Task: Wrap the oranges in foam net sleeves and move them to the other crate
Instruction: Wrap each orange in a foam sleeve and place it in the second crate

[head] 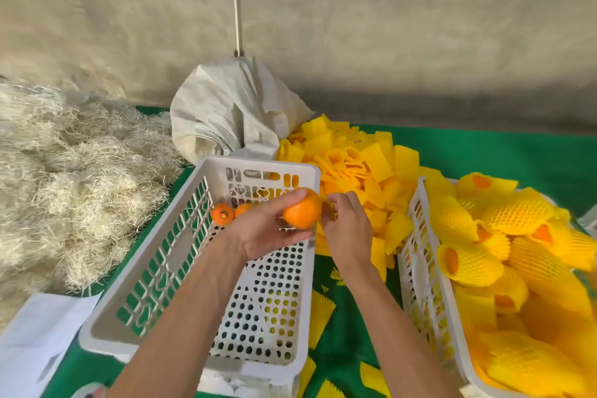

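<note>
bare orange (302,210) in left hand (268,229), right hand (347,229) (fingers curled) on yellow sleeve (329,205)

A pale, stained wall (387,26) with a thin vertical pipe (236,0) rises behind a green-covered surface (500,155), evenly lit, with pale straw-like fibre (64,171) heaped at left.

There is just one view, from a camera on the person's head. It looks forward and down, close over the green table (504,155). Both arms reach out from the near edge. Far off, a gray wall (387,42) fills the top.
</note>
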A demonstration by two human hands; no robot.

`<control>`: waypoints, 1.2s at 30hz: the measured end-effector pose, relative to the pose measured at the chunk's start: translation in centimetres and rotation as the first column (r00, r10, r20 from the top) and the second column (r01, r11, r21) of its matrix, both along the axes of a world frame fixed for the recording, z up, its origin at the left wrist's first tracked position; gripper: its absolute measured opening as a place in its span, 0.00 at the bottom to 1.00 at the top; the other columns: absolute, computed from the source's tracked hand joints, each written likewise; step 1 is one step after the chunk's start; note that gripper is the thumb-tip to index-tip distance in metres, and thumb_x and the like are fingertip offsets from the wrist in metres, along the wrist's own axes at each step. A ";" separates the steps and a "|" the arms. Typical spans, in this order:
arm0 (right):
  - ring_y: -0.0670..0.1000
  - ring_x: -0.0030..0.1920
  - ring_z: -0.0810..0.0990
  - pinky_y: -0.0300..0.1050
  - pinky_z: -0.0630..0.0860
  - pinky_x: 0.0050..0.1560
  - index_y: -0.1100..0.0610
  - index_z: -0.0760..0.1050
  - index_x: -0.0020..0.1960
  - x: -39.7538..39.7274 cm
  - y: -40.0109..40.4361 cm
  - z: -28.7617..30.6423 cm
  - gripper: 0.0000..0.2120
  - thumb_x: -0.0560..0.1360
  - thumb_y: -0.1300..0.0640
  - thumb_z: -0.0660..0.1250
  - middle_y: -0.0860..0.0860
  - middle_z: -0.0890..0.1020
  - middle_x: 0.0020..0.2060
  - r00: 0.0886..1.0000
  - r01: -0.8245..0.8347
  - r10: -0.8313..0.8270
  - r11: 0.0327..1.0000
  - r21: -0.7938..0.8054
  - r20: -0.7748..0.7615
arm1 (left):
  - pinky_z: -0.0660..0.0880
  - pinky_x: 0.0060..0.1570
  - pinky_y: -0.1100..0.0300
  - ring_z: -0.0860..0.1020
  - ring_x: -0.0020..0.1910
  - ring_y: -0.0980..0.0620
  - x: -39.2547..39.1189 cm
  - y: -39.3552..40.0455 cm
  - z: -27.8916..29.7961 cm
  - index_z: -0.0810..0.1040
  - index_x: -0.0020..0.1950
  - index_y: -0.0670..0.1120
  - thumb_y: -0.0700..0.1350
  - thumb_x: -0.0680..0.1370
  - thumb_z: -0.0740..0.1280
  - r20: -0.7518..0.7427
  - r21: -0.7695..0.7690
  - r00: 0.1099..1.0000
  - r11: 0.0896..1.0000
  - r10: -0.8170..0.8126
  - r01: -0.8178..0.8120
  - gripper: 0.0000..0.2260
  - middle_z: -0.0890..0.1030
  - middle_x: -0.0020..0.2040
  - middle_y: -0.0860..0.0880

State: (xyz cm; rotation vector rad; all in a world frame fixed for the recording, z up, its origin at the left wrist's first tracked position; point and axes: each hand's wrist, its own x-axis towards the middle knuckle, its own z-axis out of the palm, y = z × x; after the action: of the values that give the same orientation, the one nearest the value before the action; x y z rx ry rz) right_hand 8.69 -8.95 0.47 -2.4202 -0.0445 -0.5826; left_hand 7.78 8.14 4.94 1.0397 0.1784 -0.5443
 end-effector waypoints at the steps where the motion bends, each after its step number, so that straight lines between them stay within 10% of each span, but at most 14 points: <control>1: 0.55 0.55 0.79 0.52 0.78 0.49 0.56 0.80 0.60 -0.8 0.0 0.0 0.13 0.77 0.58 0.72 0.52 0.79 0.56 1.000 -0.014 0.013 1.000 -0.022 -0.008 | 0.80 0.62 0.42 0.79 0.65 0.38 -0.8 -0.8 0.0 0.78 0.70 0.46 0.53 0.68 0.83 -0.022 -0.049 1.000 0.999 -0.007 0.006 0.33 0.77 0.69 0.37; 16: 0.54 0.56 0.79 0.46 0.75 0.58 0.57 0.81 0.63 -5.8 -4.8 2.2 0.12 0.83 0.57 0.64 0.56 0.81 0.57 0.958 -0.173 0.215 0.960 0.218 -0.188 | 0.79 0.57 0.54 0.79 0.62 0.44 -5.8 -4.9 -2.1 0.75 0.72 0.50 0.58 0.73 0.75 0.068 -0.020 0.994 0.996 0.082 -0.081 0.29 0.78 0.69 0.41; 26: 0.44 0.46 0.75 0.38 0.74 0.46 0.55 0.78 0.61 -8.6 -4.7 4.4 0.12 0.84 0.50 0.62 0.48 0.75 0.51 0.976 -0.213 0.204 0.968 0.132 0.080 | 0.80 0.39 0.52 0.82 0.57 0.38 -6.4 -7.7 -1.8 0.74 0.68 0.42 0.78 0.65 0.69 0.245 0.486 0.949 0.822 0.199 -0.298 0.47 0.80 0.58 0.37; 30: 0.42 0.43 0.75 0.31 0.70 0.41 0.53 0.78 0.54 -9.8 -3.6 3.5 0.06 0.83 0.52 0.65 0.43 0.75 0.44 0.963 -0.263 0.244 0.945 0.195 0.116 | 0.80 0.56 0.42 0.81 0.61 0.38 -6.1 -8.5 -1.1 0.70 0.67 0.39 0.73 0.71 0.70 0.344 0.420 0.872 0.773 0.350 -0.476 0.43 0.81 0.55 0.42; 34: 0.44 0.44 0.78 0.31 0.71 0.41 0.49 0.77 0.52 -9.5 -3.1 2.9 0.02 0.82 0.52 0.67 0.45 0.79 0.44 0.974 -0.199 0.143 0.907 0.372 0.173 | 0.75 0.50 0.49 0.79 0.53 0.34 -6.0 -8.7 -0.1 0.80 0.56 0.39 0.75 0.76 0.61 0.242 0.410 0.947 0.862 0.212 -0.298 0.38 0.76 0.50 0.30; 36: 0.41 0.47 0.77 0.29 0.72 0.43 0.48 0.77 0.55 -8.9 -3.5 2.6 0.04 0.82 0.50 0.66 0.44 0.77 0.48 0.981 -0.149 0.086 0.909 0.390 0.176 | 0.73 0.52 0.50 0.78 0.64 0.34 -6.2 -8.5 0.2 0.78 0.68 0.40 0.70 0.80 0.59 0.178 0.390 0.974 0.898 0.142 -0.203 0.35 0.79 0.61 0.33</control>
State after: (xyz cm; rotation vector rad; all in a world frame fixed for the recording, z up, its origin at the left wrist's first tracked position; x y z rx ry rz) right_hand -0.21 -12.49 3.11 -1.9551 -0.1234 -0.6529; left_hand 1.61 -0.38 5.10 1.4496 0.2592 -0.2695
